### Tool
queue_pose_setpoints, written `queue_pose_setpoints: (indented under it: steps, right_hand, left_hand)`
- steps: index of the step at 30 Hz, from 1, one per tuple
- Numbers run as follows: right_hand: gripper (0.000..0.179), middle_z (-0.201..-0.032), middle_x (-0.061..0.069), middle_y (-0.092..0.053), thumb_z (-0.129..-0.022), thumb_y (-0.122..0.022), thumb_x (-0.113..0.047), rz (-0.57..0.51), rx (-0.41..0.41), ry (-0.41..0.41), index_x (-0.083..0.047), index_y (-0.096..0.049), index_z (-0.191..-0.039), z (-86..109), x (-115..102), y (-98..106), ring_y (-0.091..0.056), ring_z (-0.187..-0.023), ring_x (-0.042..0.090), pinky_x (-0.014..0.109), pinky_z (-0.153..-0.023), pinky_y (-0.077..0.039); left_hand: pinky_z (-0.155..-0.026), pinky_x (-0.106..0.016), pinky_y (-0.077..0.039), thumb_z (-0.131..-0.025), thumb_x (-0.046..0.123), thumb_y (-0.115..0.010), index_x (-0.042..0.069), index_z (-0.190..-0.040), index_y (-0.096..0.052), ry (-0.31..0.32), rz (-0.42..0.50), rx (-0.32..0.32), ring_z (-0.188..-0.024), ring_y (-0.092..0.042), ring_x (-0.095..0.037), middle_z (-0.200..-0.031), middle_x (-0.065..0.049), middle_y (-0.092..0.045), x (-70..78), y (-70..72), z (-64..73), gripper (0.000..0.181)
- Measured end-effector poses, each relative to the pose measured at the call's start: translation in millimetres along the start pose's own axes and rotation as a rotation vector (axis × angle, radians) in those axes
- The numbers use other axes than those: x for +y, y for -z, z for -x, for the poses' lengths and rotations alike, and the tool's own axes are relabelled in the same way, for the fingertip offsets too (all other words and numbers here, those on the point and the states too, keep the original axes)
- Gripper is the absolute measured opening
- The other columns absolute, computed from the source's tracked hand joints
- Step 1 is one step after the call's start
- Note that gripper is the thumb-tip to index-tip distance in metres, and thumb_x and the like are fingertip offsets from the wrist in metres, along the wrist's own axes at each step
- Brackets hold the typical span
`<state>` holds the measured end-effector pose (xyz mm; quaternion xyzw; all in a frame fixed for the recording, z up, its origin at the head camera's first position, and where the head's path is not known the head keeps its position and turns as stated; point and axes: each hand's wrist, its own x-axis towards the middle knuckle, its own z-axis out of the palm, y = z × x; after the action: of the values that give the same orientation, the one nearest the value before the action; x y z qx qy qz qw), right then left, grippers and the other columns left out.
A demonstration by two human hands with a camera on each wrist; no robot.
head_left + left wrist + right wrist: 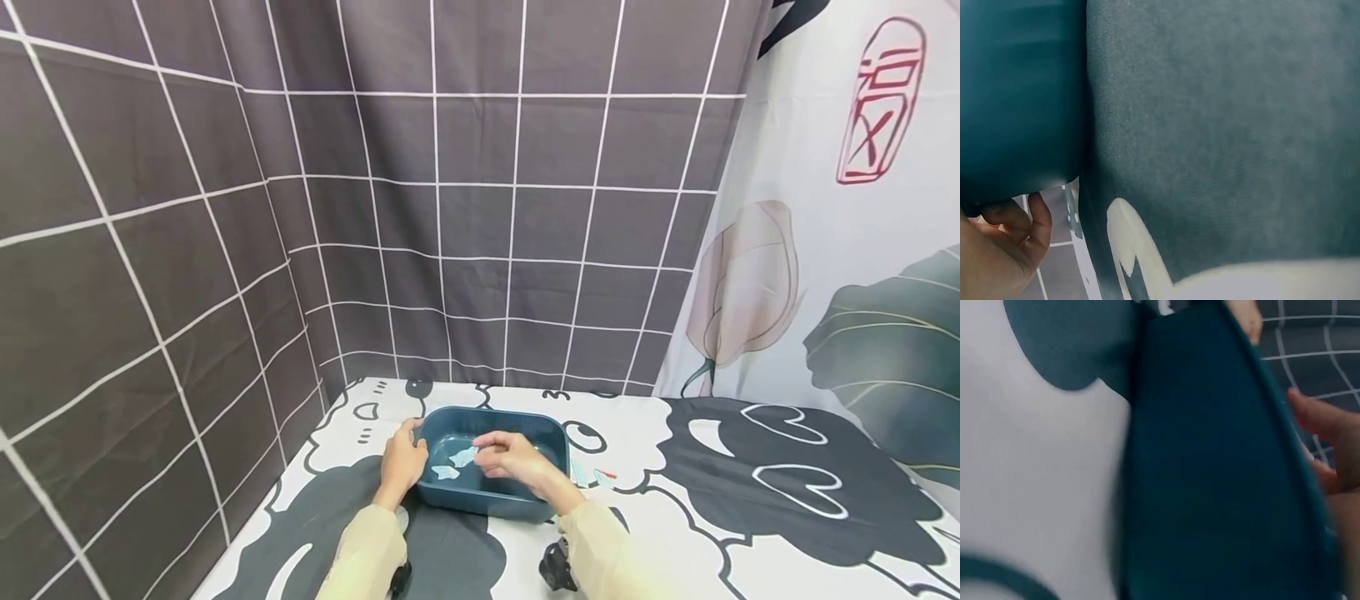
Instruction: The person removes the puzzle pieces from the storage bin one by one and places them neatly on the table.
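A dark blue rectangular plastic bin point(495, 502) sits on the patterned cloth in the head view. My left hand point(403, 462) grips its left edge, thumb at the rim; the left wrist view has the same hand point(1013, 244) with fingers curled against the bin's side point(1019, 112). Over the bin's inside is my right hand point(517, 462), fingers loosely bent and spread. In the right wrist view the right hand's fingers point(1319, 415) show beyond the bin wall point(1210, 456), with a gap between them. Small light blue pieces point(446, 472) lie inside, one point(463, 457) close to the right fingertips.
Beyond the bin's right side, a few small pale blue pieces, one with red point(604, 477), lie on the white and grey cartoon cloth point(630, 433). A dark grid-patterned curtain point(480, 217) hangs behind and at left; a flower-print curtain point(757, 333) hangs at right.
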<state>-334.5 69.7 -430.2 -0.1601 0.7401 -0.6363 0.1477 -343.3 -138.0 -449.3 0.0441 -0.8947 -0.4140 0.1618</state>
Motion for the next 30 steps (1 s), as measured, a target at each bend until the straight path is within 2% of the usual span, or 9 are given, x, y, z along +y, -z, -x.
queue_pose_setpoints:
  steps: [4, 7, 11, 15, 20, 23, 27, 30]
  right_hand:
    - [0.038, -0.089, 0.004, -0.071, -0.087, -0.067, -0.006, 0.151, -0.075, -0.044, 0.009, -0.060, -0.121, -10.9, 6, -17, -0.064, -0.077, 0.007, 0.027, -0.074, -0.056]
    - [0.036, -0.086, 0.006, -0.073, -0.086, -0.068, -0.008, 0.255, -0.096, -0.073, 0.005, -0.063, -0.119, -18.1, 9, -26, -0.061, -0.073, 0.004, 0.024, -0.067, -0.054]
    - [0.036, -0.086, 0.013, -0.075, -0.085, -0.070, -0.009, 0.338, -0.067, -0.079, 0.003, -0.064, -0.118, -24.1, 12, -32, -0.059, -0.067, 0.004, 0.022, -0.061, -0.051]
    - [0.035, -0.084, 0.014, -0.074, -0.083, -0.072, -0.008, 0.408, -0.016, -0.075, 0.002, -0.066, -0.116, -26.9, 13, -35, -0.055, -0.061, 0.005, 0.021, -0.058, -0.048]
    - [0.035, -0.084, 0.012, -0.073, -0.080, -0.075, -0.008, 0.518, 0.016, -0.038, 0.001, -0.069, -0.113, -32.2, 14, -39, -0.055, -0.062, 0.007, 0.023, -0.060, -0.047]
    - [0.034, -0.089, 0.013, -0.073, -0.077, -0.077, -0.009, 0.611, 0.024, 0.002, -0.002, -0.071, -0.110, -35.8, 14, -42, -0.059, -0.068, 0.011, 0.026, -0.064, -0.048]
    - [0.029, -0.098, 0.015, -0.073, -0.076, -0.079, -0.007, 0.708, 0.007, 0.080, -0.004, -0.074, -0.104, -40.1, 16, -45, -0.063, -0.072, 0.018, 0.029, -0.067, -0.050]
    - [0.022, -0.100, 0.015, -0.074, -0.075, -0.079, -0.004, 0.718, -0.004, 0.122, -0.004, -0.076, -0.097, -41.9, 16, -48, -0.064, -0.073, 0.020, 0.028, -0.066, -0.050]
  left_hand:
    - [-0.067, -0.038, -0.040, -0.087, 0.003, -0.056, 0.002, -0.125, -0.062, -0.004, -0.005, 0.014, -0.073, -0.051, -0.023, -0.071, -0.006, -0.048, -2.2, -3.6, 1.1, 0.038]
    - [-0.066, -0.038, -0.040, -0.086, 0.002, -0.057, 0.002, -0.123, -0.063, -0.015, 0.005, 0.030, -0.071, -0.050, -0.022, -0.070, -0.005, -0.047, -1.7, -7.5, 1.8, 0.037]
    - [-0.062, -0.035, -0.036, -0.086, 0.002, -0.057, 0.002, -0.122, -0.063, -0.020, 0.033, 0.030, -0.066, -0.046, -0.021, -0.066, -0.002, -0.040, 1.0, -13.2, 2.8, 0.037]
    - [-0.064, -0.036, -0.038, -0.086, 0.002, -0.056, 0.003, -0.122, -0.064, -0.016, 0.047, 0.023, -0.069, -0.047, -0.021, -0.067, -0.002, -0.042, 3.5, -16.1, 2.8, 0.036]
    - [-0.073, -0.046, -0.045, -0.086, 0.002, -0.057, 0.003, -0.122, -0.064, -0.008, 0.037, 0.037, -0.075, -0.054, -0.025, -0.078, -0.013, -0.059, 3.7, -12.9, 2.0, 0.037]
    - [-0.075, -0.047, -0.047, -0.086, 0.002, -0.057, 0.003, -0.122, -0.064, -0.010, 0.035, 0.040, -0.077, -0.056, -0.025, -0.087, -0.017, -0.065, 2.3, -10.6, 1.4, 0.037]
    - [-0.067, -0.042, -0.043, -0.085, 0.002, -0.056, 0.003, -0.122, -0.064, -0.003, 0.040, 0.048, -0.073, -0.052, -0.023, -0.080, -0.015, -0.060, -0.3, -8.2, 0.7, 0.037]
    - [-0.064, -0.040, -0.040, -0.085, 0.003, -0.057, 0.005, -0.121, -0.065, 0.002, 0.041, 0.064, -0.070, -0.050, -0.023, -0.075, -0.012, -0.056, -1.8, -5.7, 0.7, 0.038]
